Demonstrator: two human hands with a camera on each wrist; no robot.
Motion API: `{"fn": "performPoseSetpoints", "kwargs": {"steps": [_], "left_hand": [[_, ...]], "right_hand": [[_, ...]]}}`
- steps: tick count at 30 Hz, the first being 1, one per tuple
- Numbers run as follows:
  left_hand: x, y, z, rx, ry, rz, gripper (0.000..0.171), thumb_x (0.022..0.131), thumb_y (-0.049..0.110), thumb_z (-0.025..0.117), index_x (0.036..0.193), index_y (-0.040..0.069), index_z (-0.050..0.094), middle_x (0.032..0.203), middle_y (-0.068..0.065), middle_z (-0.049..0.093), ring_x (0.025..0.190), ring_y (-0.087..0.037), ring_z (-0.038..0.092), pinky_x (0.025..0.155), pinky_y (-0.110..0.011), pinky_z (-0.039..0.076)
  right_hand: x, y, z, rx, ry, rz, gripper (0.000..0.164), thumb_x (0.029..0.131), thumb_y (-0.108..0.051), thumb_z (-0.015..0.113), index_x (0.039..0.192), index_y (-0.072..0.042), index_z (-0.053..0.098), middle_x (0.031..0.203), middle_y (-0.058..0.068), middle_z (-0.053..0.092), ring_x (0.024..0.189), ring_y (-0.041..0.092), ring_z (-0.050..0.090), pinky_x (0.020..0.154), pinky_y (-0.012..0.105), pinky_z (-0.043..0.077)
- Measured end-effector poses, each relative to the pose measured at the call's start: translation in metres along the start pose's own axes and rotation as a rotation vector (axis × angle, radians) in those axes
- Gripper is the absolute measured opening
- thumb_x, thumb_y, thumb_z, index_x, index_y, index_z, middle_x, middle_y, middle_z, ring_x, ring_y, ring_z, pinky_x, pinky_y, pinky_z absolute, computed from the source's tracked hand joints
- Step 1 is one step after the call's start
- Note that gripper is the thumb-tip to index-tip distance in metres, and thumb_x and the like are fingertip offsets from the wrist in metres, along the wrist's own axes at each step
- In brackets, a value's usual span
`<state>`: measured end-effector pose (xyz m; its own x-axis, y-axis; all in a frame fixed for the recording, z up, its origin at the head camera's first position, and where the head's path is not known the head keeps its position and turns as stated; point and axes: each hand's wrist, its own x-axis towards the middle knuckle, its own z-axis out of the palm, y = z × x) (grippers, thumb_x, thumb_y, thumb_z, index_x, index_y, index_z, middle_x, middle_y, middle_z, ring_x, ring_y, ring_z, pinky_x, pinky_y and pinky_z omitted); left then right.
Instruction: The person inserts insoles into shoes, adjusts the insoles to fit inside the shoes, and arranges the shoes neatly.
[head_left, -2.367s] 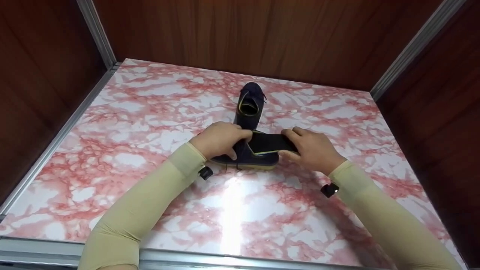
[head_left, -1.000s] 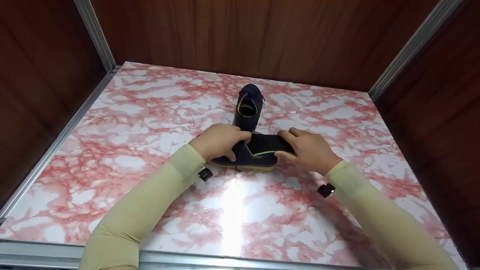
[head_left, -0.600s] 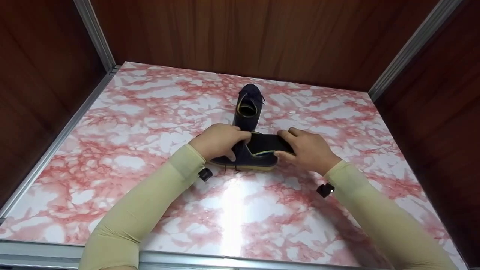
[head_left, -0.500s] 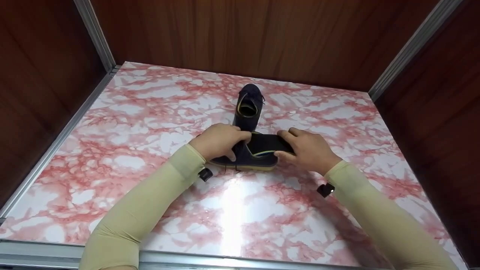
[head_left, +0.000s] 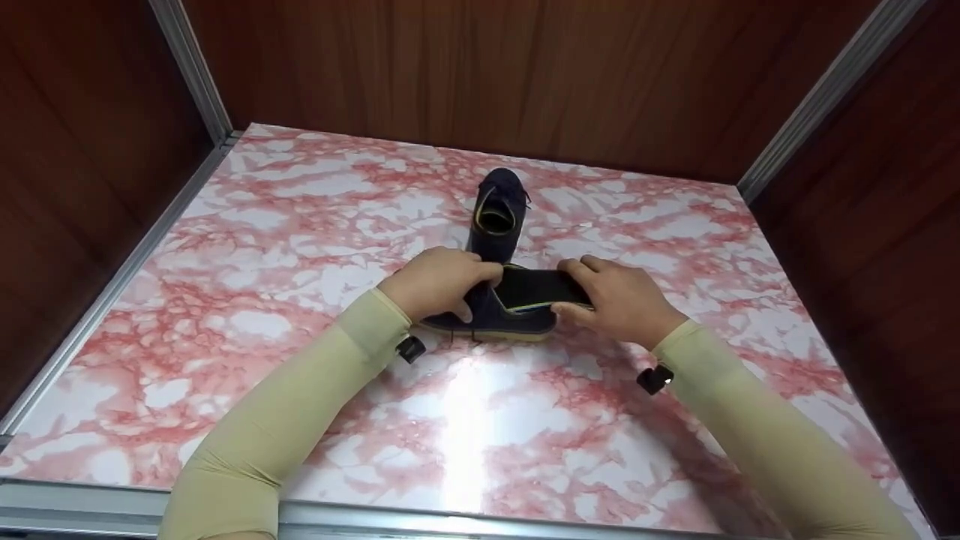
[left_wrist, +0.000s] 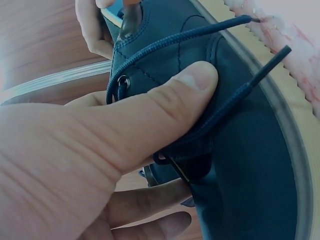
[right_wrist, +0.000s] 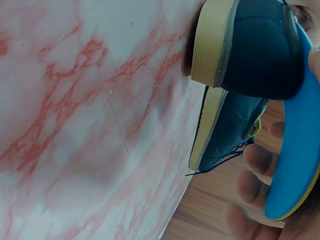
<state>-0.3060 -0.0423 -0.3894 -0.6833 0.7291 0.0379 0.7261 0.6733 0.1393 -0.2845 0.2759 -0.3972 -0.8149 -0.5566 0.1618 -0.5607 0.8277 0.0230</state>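
A dark blue lace-up shoe [head_left: 517, 322] with a cream sole lies crosswise on the table, toe to the left. My left hand [head_left: 439, 281] grips its front part, and in the left wrist view the thumb presses beside the loose laces [left_wrist: 185, 40]. Out of the shoe's opening slants an insole [head_left: 541, 288], black on top, its front part hidden inside. My right hand [head_left: 622, 301] pinches the insole's heel end between thumb and fingers. From the right wrist view the insole's blue underside [right_wrist: 300, 150] shows, raised above the shoe's heel.
Just behind stands a second dark blue shoe [head_left: 501, 184], toe pointing away, close to the held one. The red-and-white marbled table [head_left: 300, 405] is bounded by brown wood-grain panels [head_left: 480, 75] with metal frame strips and a metal front edge [head_left: 375, 517].
My right hand and the insole's heel end have shifted very slightly right over the last half second, after a small shift left earlier. The left hand keeps its grip on the shoe.
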Motion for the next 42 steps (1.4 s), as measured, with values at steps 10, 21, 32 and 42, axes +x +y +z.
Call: {"fn": "performPoseSetpoints", "kwargs": {"steps": [10,21,32,42], "left_hand": [[-0.0002,0.0012,-0.0015,-0.012,-0.010,-0.012,0.058,0.079,0.031,0.098,0.127,0.024,0.067,0.119,-0.005,0.075,0.104,-0.033,0.075,0.096,-0.051,0.061],[0.0014,0.0002,-0.0011,-0.013,0.002,-0.009,0.059,0.075,0.030,0.100,0.123,0.024,0.066,0.116,-0.005,0.075,0.102,-0.034,0.076,0.095,-0.051,0.061],[0.0000,0.0011,-0.0002,-0.002,-0.006,-0.010,0.060,0.076,0.030,0.099,0.126,0.024,0.066,0.118,-0.005,0.075,0.106,-0.033,0.075,0.096,-0.051,0.061],[0.0004,-0.0002,0.0006,-0.018,-0.004,-0.013,0.058,0.077,0.028,0.100,0.124,0.024,0.066,0.117,-0.004,0.075,0.106,-0.032,0.075,0.097,-0.051,0.060]], "right_hand": [[0.0036,-0.0039,-0.0009,0.002,0.000,-0.018,0.070,0.103,-0.072,0.058,0.149,-0.019,0.059,0.113,0.009,0.068,0.089,0.028,0.068,0.082,0.054,0.062],[0.0047,-0.0061,-0.0024,0.010,0.003,-0.021,0.072,0.104,-0.073,0.057,0.151,-0.019,0.058,0.113,0.010,0.068,0.089,0.029,0.069,0.081,0.055,0.062],[0.0066,-0.0080,0.0038,-0.006,0.009,-0.023,0.070,0.104,-0.071,0.058,0.151,-0.019,0.058,0.111,0.010,0.067,0.086,0.030,0.069,0.077,0.055,0.061],[0.0071,-0.0098,0.0022,-0.006,0.010,-0.023,0.071,0.104,-0.072,0.058,0.151,-0.019,0.058,0.113,0.010,0.068,0.088,0.031,0.070,0.079,0.056,0.062]]}}
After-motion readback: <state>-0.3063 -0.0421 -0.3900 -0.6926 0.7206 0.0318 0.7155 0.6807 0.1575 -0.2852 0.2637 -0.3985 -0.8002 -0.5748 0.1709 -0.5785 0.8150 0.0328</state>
